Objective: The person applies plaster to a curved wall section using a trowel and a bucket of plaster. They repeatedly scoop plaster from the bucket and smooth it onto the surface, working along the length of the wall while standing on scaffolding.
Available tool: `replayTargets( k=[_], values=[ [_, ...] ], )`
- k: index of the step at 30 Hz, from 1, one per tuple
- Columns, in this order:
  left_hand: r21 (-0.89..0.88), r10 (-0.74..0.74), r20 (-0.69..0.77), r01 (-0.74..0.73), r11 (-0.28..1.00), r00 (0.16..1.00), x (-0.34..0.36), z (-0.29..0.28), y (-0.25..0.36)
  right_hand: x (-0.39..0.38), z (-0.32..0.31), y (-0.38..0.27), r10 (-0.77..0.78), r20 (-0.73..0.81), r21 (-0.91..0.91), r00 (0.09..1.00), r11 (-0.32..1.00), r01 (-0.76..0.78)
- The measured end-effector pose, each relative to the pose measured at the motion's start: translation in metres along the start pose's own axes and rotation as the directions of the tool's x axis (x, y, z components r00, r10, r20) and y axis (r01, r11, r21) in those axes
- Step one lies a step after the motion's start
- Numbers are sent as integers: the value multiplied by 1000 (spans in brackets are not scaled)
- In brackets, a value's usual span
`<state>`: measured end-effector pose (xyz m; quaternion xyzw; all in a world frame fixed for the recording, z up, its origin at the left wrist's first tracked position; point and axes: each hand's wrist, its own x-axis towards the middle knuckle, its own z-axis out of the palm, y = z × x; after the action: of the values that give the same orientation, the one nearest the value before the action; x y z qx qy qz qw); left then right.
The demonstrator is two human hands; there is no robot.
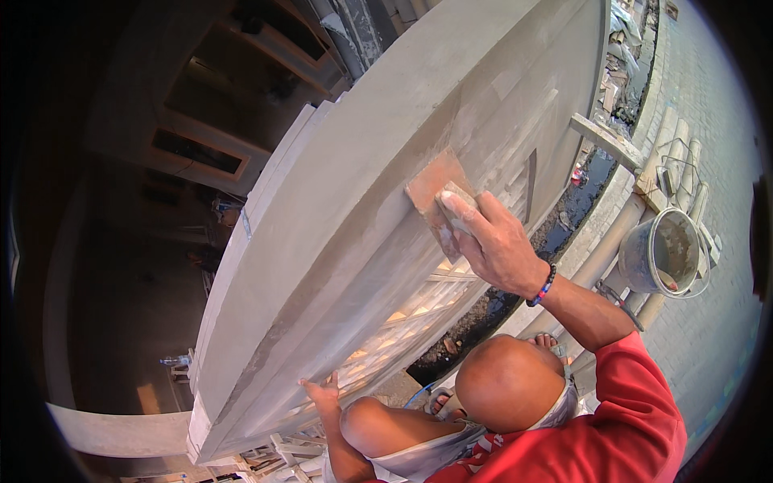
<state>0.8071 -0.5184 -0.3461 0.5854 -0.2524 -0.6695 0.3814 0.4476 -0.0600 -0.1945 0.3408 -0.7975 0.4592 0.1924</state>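
My right hand [499, 241] is closed round the handle of a plastering float [439, 177], a flat reddish-brown blade smeared with grey plaster. The float's face lies against a long grey plastered wall [362, 201], just below its thick top band. Lower down and to the left, my left hand [324, 394] touches the same wall with its fingers apart and nothing in them. Wet-looking streaks run across the plaster around the float. My right wrist wears a beaded bracelet [544, 286].
A plaster-stained bucket [662, 251] stands at the right, beside wooden poles [684, 161]. A drainage ditch [564, 221] with dark water and rubble runs along the wall's foot. Paving [717, 105] stretches beyond. Behind the wall is a dark building interior [121, 266]; timber pieces [290, 447] lie below.
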Motion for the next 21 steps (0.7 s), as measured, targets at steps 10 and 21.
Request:
replayTargets(
  k=[10,21],
  values=[
    [355,306,217,-367,860,927,-20,-9,-20,97,-173,-3,38,-102,-348,994,935,-72],
    [18,181,81,-184,983,980,-31,1,-5,117,-100,-76,-169,251,-337,953,908,250]
  ],
)
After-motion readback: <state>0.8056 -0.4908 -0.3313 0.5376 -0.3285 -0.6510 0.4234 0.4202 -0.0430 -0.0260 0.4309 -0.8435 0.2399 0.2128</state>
